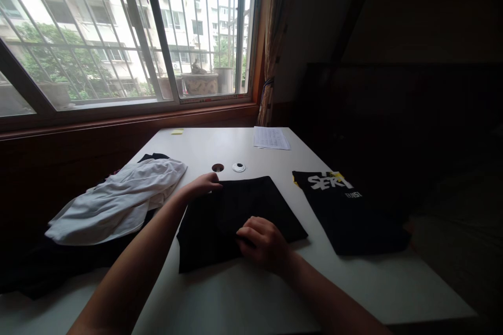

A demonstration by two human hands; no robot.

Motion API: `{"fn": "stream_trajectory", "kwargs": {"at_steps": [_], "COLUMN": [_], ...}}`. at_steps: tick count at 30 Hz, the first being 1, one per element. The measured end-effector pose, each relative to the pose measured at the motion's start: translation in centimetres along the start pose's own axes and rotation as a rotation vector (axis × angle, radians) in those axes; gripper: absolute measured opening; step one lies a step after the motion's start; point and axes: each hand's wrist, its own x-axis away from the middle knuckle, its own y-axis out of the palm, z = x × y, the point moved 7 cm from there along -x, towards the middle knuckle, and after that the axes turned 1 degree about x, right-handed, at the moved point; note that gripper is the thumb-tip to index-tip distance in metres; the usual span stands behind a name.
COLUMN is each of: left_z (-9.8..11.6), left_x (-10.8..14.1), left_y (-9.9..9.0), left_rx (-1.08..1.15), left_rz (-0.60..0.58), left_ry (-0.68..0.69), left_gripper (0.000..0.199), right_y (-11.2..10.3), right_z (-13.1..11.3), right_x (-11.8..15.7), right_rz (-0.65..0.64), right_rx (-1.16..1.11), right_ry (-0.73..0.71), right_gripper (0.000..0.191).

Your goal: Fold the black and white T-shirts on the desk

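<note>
A black garment [239, 204], folded into a flat, roughly four-sided shape, lies in front of me on the white table [220, 303]. My left hand [203, 185] is at its far left corner, fingers closed on the cloth there. Over the near edge, slightly right of the middle, my right hand [264, 241] has its fingers curled together against the fabric; the fingertips are partly hidden. The garment is too dark to show its exact kind.
To the left is a loose pile with a white garment [118, 204] over dark clothes [35, 267]. A folded dark shirt [365, 225] with white lettering lies right. Farther back are a round hole [217, 168], its white cover [238, 167], papers [271, 138] and a yellow note [177, 131].
</note>
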Motion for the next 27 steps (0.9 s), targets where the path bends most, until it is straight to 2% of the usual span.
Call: {"fn": "stream_trajectory", "kwargs": {"at_steps": [5, 11, 14, 18, 22, 27], "left_z": [0.4, 0.0, -0.9, -2.7, -4.9, -7.6], "left_x": [0.8, 3.5, 5.0, 6.5, 7.6, 8.1], "left_y": [-1.5, -4.3, -5.4, -6.0, -6.1, -5.5], "left_rx": [0.152, 0.305, 0.309, 0.238, 0.164, 0.109], "left_rz": [0.135, 0.227, 0.262, 0.295, 0.311, 0.302], "left_ry": [0.065, 0.082, 0.091, 0.111, 0.114, 0.121], "left_gripper": [0.044, 0.057, 0.057, 0.053, 0.048, 0.046], "right_y": [-1.8, -1.7, -0.5, 2.1, 4.3, 6.5], "right_z": [-1.1, -3.2, -4.4, -6.0, -7.2, -7.5], "right_x": [-0.8, -2.4, -3.3, -3.9, -4.2, -3.8], "right_rz": [0.143, 0.14, 0.085, -0.049, -0.133, -0.261], "right_rx": [0.0, 0.027, 0.041, 0.053, 0.066, 0.117], "right_ry": [-0.025, -0.116, -0.144, -0.191, -0.242, -0.273], "right_gripper": [0.012, 0.014, 0.01, 0.006, 0.008, 0.016]}}
